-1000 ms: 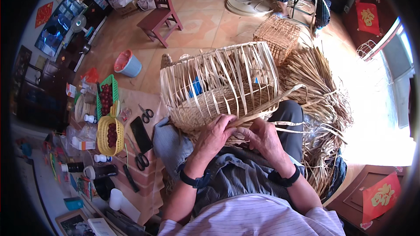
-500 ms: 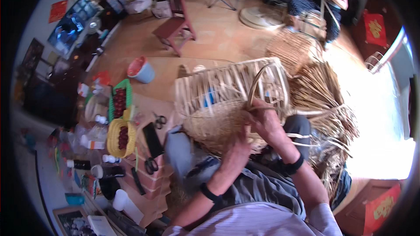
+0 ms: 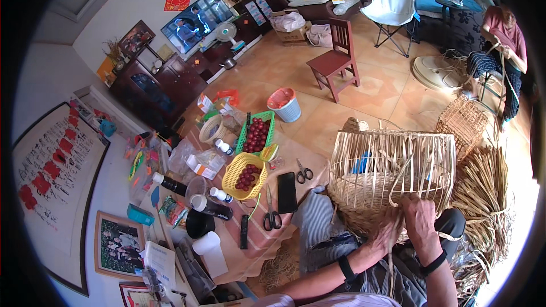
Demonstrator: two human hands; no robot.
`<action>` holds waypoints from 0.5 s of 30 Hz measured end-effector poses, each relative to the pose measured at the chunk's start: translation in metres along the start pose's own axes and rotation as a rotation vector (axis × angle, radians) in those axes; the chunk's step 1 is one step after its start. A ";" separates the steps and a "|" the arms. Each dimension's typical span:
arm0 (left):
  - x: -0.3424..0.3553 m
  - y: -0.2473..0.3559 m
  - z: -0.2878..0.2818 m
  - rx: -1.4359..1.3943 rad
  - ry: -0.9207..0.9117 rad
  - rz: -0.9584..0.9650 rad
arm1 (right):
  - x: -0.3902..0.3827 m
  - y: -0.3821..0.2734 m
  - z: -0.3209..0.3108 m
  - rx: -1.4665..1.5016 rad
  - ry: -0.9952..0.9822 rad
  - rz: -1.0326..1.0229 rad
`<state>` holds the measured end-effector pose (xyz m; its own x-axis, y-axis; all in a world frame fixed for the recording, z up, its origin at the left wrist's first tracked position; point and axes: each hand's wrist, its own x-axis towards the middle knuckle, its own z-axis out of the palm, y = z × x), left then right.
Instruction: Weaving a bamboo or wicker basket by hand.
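Observation:
A partly woven straw basket rests on its side across my lap. Its lower part is close-woven, while bare upright strips stand along the far side. My right hand is closed at the near edge, pinching a straw strip that loops up in front of the uprights. Close against it, my left hand is also closed at the woven edge; its fingertips are partly hidden. Below the hands a strip end hangs over my lap. Something blue shows through the uprights.
Bundled straw lies at my right, beside another woven basket. At left, a low table holds scissors, a phone, and fruit in a yellow basket and a green basket. Another person sits far right handling strips.
The view has swung left, so the basket and hands appear farther right and lower. The large strip loop above my right hand has become smaller. Both hands stay at the basket's edge.

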<state>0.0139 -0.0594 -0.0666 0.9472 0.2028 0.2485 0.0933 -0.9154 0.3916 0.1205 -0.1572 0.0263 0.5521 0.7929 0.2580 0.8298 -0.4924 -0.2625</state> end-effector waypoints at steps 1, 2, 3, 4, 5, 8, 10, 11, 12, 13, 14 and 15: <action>0.000 -0.001 0.002 0.018 0.090 0.037 | 0.001 0.002 0.003 -0.021 -0.001 0.002; 0.000 -0.002 0.003 0.036 0.179 0.074 | 0.001 0.002 0.006 -0.058 0.011 0.012; 0.001 -0.002 0.004 0.052 0.268 0.114 | 0.002 0.002 0.009 -0.041 0.027 0.039; 0.001 -0.004 0.004 0.012 0.166 0.084 | 0.002 0.001 0.010 -0.014 0.043 0.061; 0.001 -0.005 0.003 -0.064 0.143 0.071 | 0.002 -0.001 0.012 0.025 0.077 0.074; 0.002 -0.010 -0.003 -0.223 0.068 0.042 | -0.004 -0.008 0.010 0.153 0.100 0.142; 0.003 -0.011 -0.007 -0.261 0.025 0.016 | -0.010 -0.011 0.005 0.213 0.077 0.152; 0.004 -0.012 -0.008 -0.261 0.023 0.023 | -0.013 -0.011 0.003 0.252 0.139 0.120; 0.006 -0.011 -0.009 -0.263 0.022 0.031 | -0.018 -0.010 0.000 0.244 0.114 0.132; 0.008 -0.010 -0.011 -0.271 0.009 0.031 | -0.021 -0.008 -0.002 0.268 0.134 0.084; 0.007 -0.009 -0.013 -0.181 0.006 0.071 | -0.025 -0.006 -0.003 0.236 0.112 0.066; 0.006 -0.008 -0.016 -0.194 0.057 0.099 | -0.029 -0.003 -0.002 0.219 0.112 0.014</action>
<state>0.0139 -0.0450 -0.0540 0.9295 0.1396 0.3413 -0.0651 -0.8488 0.5246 0.1020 -0.1792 0.0218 0.5789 0.7360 0.3510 0.7915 -0.4036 -0.4590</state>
